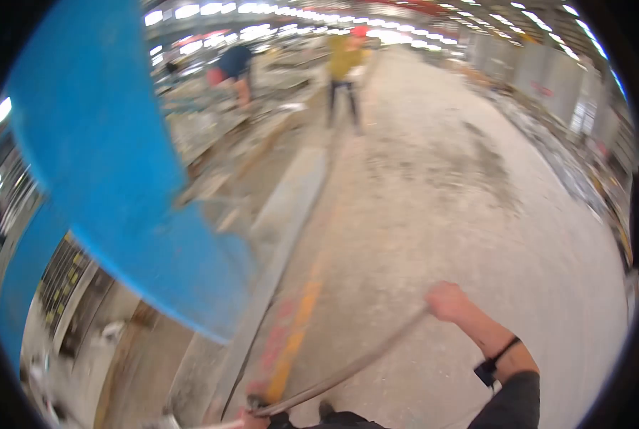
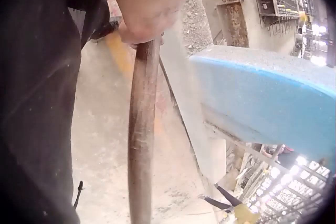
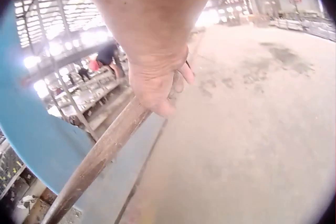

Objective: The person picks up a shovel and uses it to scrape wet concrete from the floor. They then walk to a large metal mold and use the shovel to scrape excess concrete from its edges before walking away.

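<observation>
A long, brown wooden handle [image 1: 355, 366] runs slantwise in front of the body in the head view. My right hand [image 1: 448, 300] grips its upper end, with the arm stretched out to the right. In the right wrist view the fingers of the right hand [image 3: 155, 85] curl round the wood. Lower down, at the bottom edge of the head view, my left hand [image 1: 254, 420] holds the same handle. The left wrist view shows the left hand [image 2: 144, 29] wrapped round the handle [image 2: 142, 129]. Whatever is fixed to the handle's far end lies out of view.
A large blue curved panel [image 1: 119, 164] stands close on the left, beside a grey kerb [image 1: 291, 207] and a yellow floor line [image 1: 298, 336]. Ahead are a person in a red helmet [image 1: 344, 64] and another bending person [image 1: 234, 68]. Concrete floor [image 1: 434, 214] stretches forward on the right.
</observation>
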